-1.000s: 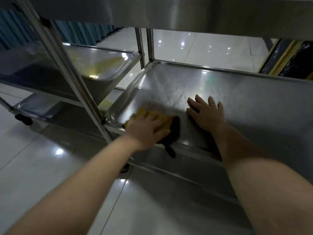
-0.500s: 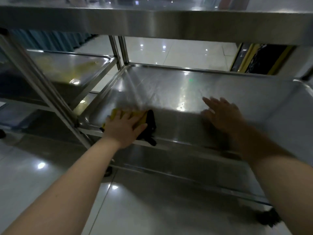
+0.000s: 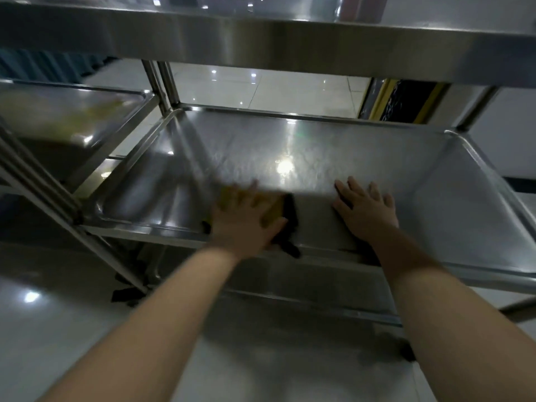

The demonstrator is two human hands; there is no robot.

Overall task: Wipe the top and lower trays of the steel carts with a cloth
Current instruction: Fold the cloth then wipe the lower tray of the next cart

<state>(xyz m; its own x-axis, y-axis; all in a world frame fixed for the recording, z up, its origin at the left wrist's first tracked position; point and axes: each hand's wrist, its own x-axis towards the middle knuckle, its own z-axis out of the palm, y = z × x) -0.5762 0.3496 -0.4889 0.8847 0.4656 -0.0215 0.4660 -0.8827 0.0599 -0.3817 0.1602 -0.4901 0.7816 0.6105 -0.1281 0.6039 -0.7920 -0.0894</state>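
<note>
A steel cart's middle tray (image 3: 333,146) fills the centre of the head view, under the edge of its top tray (image 3: 261,39). My left hand (image 3: 246,221) presses flat on a yellow and black cloth (image 3: 285,211) near the tray's front rim, slightly left of centre. A black corner of the cloth hangs over the rim. My right hand (image 3: 367,208) rests flat on the tray, fingers spread, a little to the right of the cloth and holding nothing.
A second steel cart (image 3: 75,111) stands close on the left, its upright posts (image 3: 37,192) beside this cart's front left corner. A lower tray (image 3: 304,285) lies beneath. Glossy tiled floor (image 3: 43,329) surrounds the carts. A dark, yellow-framed panel (image 3: 406,101) stands behind.
My left hand has slid the cloth to the right along the front of the tray, closer to my right hand. The right hand stays flat on the tray.
</note>
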